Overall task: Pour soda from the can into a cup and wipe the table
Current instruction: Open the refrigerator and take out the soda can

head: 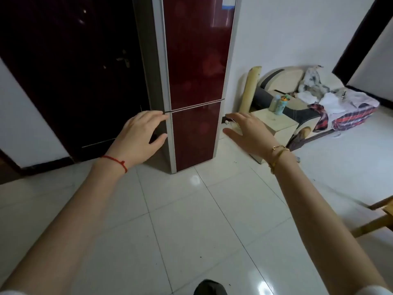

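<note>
Head view, entry by entry.

Can, cup, cloth: none in sight. Where the soda can is cannot be told; it may be behind the fridge doors, but that is a guess. So its look cannot be described. Nothing poured, nothing wiped; by my reckoning the whole task is still ahead and this is only the fetching stage.

Left hand (pixel 139 133): stretched forward, fingers (pixel 158 116) spread and lightly curved, empty. The tips lie at the pale edge of the fridge door, level with the seam between upper and lower doors; whether they touch it I cannot tell. Red thread on the wrist.

Right hand (pixel 247 129): also forward, palm down, fingers loose and apart, holding nothing. It hovers to the right of the fridge, clear of it. Gold bracelet on the wrist.

Fridge (pixel 196 67): tall, dark red glossy front, grey frame, both doors closed.

Dark door (pixel 74 67): left of the fridge, shut, metal handle.

Small cream cabinet (pixel 276 124): right of the fridge, two bottles on top.

Sofa (pixel 297 96): beyond, heaped with clothes.

Floor (pixel 191 220): white tile, a few specks.

Wooden furniture corner (pixel 380 218): at the right edge; possibly the surface to wipe, too little shown.
</note>
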The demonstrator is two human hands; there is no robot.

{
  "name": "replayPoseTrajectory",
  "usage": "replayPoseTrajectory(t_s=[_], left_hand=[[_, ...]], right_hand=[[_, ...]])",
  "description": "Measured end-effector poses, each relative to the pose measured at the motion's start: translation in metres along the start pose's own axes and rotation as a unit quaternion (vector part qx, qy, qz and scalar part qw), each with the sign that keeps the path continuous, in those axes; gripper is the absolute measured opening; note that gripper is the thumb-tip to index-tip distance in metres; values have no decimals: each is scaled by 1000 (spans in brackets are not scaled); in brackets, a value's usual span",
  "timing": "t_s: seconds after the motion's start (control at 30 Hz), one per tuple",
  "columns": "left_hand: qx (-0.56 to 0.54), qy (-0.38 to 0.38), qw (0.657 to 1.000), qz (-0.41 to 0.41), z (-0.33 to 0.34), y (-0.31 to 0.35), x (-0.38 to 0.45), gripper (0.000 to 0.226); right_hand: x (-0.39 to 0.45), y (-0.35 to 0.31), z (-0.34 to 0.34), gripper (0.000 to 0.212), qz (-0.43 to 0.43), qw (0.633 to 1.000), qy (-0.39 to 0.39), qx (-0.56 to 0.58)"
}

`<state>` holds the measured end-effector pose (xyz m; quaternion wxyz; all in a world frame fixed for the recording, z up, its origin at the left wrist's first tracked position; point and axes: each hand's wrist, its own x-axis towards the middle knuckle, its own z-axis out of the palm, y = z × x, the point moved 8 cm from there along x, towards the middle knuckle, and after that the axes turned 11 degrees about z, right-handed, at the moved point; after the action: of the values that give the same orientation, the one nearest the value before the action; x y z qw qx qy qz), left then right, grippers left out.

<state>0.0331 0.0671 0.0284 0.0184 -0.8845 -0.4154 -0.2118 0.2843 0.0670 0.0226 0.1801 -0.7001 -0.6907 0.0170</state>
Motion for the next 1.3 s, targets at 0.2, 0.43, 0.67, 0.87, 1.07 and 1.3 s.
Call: replayPoseTrajectory(t_s=[0.2, 0.43, 0.67, 0.87, 1.07, 1.3], left_hand=[[8, -17, 1000, -17, 35, -36, 38, 52], [-13, -25, 999, -39, 66, -88, 103, 51], [-14, -12, 998, -66, 82, -140, 170, 51], [-21, 3, 995, -96, 98, -189, 206, 50], [-25, 8, 992, -124, 112, -242, 225, 49], [-35, 15, 992, -119, 127, -309, 260, 49]], right_hand=[[56, 8, 38, 53, -3, 1000, -16, -8], [146, 21, 71, 52, -20, 999, -39, -4], [246, 24, 85, 52, -48, 998, -42, 13], [323, 8, 109, 53, -81, 995, -54, 30], [378, -17, 145, 50, -105, 990, -76, 53], [439, -40, 183, 49, -92, 990, -76, 73]])
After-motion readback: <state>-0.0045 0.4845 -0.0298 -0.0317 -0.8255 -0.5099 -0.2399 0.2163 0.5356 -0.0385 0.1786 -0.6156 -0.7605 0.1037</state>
